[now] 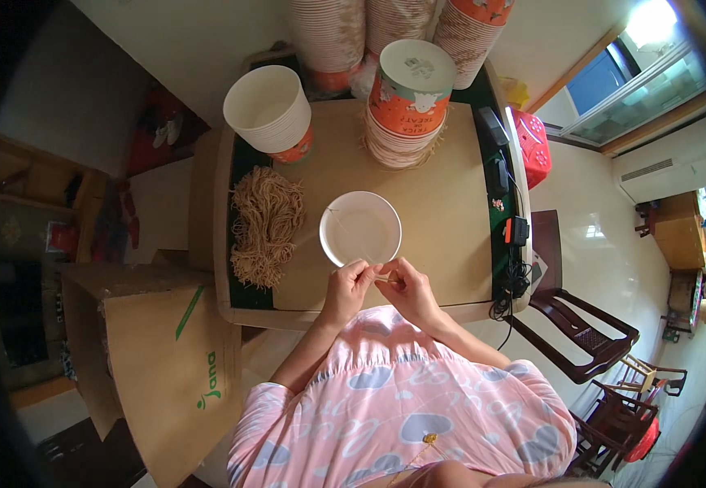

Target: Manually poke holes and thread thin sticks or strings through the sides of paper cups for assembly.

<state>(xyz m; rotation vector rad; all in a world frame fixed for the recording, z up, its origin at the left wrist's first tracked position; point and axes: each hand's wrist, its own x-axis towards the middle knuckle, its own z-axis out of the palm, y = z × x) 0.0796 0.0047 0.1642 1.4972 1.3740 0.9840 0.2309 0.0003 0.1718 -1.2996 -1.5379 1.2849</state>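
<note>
Two hands meet at the near edge of the counter: the left hand and right hand pinch a thin string between their fingertips, its short visible run lying left to right; its ends are too fine to trace. Just beyond them one white paper cup opens upward. Left of it lies one bundle of tan strings. Farther off stand two cup stacks, with more stacks cut off behind.
</note>
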